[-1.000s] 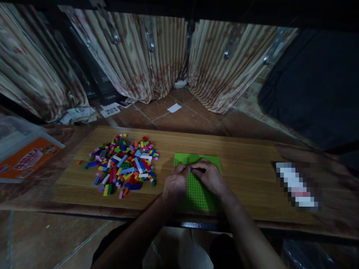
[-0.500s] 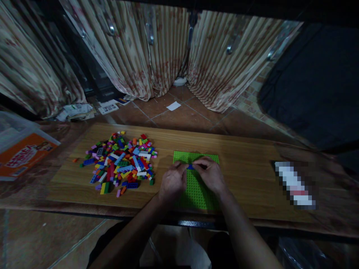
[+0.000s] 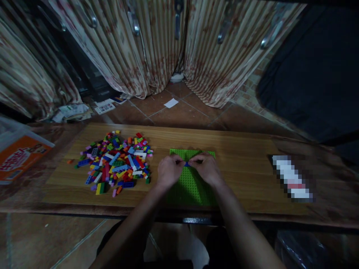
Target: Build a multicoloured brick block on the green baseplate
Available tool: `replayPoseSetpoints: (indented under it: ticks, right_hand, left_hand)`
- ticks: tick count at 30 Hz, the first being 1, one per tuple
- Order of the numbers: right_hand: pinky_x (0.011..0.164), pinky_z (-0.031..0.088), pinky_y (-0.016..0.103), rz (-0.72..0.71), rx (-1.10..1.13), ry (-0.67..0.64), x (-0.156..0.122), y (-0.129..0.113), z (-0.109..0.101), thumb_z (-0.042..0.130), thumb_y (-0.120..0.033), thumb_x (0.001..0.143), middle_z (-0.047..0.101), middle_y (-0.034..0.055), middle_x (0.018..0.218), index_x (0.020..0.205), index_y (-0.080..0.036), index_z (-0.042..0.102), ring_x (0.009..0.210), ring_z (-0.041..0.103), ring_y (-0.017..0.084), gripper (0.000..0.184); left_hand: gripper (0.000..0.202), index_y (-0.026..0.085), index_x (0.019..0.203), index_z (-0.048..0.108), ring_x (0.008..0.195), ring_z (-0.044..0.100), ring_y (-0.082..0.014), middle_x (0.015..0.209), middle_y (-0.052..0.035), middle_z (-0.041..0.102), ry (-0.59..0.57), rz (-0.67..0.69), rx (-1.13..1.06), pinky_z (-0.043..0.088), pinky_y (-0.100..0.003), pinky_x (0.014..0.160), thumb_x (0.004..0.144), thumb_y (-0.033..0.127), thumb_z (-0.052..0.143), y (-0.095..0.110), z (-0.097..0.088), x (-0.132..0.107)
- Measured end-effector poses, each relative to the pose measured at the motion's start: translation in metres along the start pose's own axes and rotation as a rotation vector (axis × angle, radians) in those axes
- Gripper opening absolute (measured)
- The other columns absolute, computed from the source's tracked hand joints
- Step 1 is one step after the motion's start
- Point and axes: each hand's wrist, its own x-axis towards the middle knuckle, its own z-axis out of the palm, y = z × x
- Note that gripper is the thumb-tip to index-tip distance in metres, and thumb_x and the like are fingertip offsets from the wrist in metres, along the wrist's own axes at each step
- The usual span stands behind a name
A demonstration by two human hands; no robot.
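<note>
A small blue brick (image 3: pixel 187 164) is pinched between the fingertips of the left hand (image 3: pixel 168 172) and right hand (image 3: pixel 206 170). Each grip is closed on it, over the far part of a green baseplate (image 3: pixel 190 188). Left of the grips, a pile of loose bricks (image 3: pixel 114 164) lies on the wooden counter (image 3: pixel 246 172). Farther left stands an orange box (image 3: pixel 17 160).

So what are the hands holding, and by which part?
A small blue brick, its two ends pinched by the fingers of the left hand and right hand, over the green baseplate.
</note>
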Motion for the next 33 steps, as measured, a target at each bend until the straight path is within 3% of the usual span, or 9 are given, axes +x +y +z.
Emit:
replayPoseSetpoints:
  ticks: [13,17,23,27,33]
  right_hand:
    - [0.08,0.046,0.038,0.019,-0.053,0.005,-0.002,-0.001,0.001,0.068,-0.035,0.072,0.067,0.003,0.079,0.073,-0.026,0.075,0.079,0.06,0.021,0.011]
    - [0.079,0.046,0.039,-0.007,-0.05,0.052,-0.005,0.002,0.004,0.066,-0.039,0.074,0.066,0.0036,0.084,0.075,-0.026,0.075,0.081,0.06,0.021,0.016]
    - [0.085,0.047,0.039,-0.041,0.114,0.01,-0.008,0.005,-0.005,0.053,-0.044,0.085,0.068,0.0053,0.09,0.09,-0.024,0.073,0.088,0.062,0.021,0.028]
    - [0.091,0.044,0.041,-0.102,0.031,-0.06,-0.013,-0.007,-0.009,0.063,-0.041,0.08,0.065,0.0059,0.104,0.102,-0.026,0.07,0.1,0.058,0.023,0.027]
    - [0.086,0.044,0.04,-0.226,-0.126,-0.13,-0.014,-0.016,-0.001,0.062,-0.028,0.082,0.065,0.0038,0.091,0.091,-0.027,0.07,0.093,0.056,0.022,0.012]
  left_hand:
    - [0.013,0.021,0.08,0.072,0.079,0.065,-0.0177,0.084,-0.0044,0.072,-0.073,-0.049,0.113,0.047,-0.025,0.068,0.076,0.025,0.061,0.009,-0.004,0.005]
    - [0.016,0.022,0.08,0.071,0.075,0.064,-0.0161,0.08,-0.0034,0.071,-0.015,-0.018,0.118,0.045,-0.024,0.066,0.08,0.026,0.056,0.007,-0.005,0.0]
    - [0.025,0.017,0.072,0.065,0.061,0.058,-0.012,0.063,0.0004,0.063,-0.042,0.02,-0.169,0.041,-0.02,0.056,0.085,0.028,0.046,-0.012,-0.01,0.001]
    - [0.027,0.017,0.077,0.064,0.058,0.055,-0.0109,0.063,0.0024,0.06,0.02,0.025,-0.44,0.041,-0.02,0.055,0.084,0.035,0.045,-0.02,-0.017,0.0]
    - [0.026,0.016,0.078,0.066,0.06,0.054,-0.0112,0.064,0.0017,0.059,0.03,0.046,-0.55,0.042,-0.021,0.057,0.083,0.035,0.049,-0.017,-0.032,-0.008]
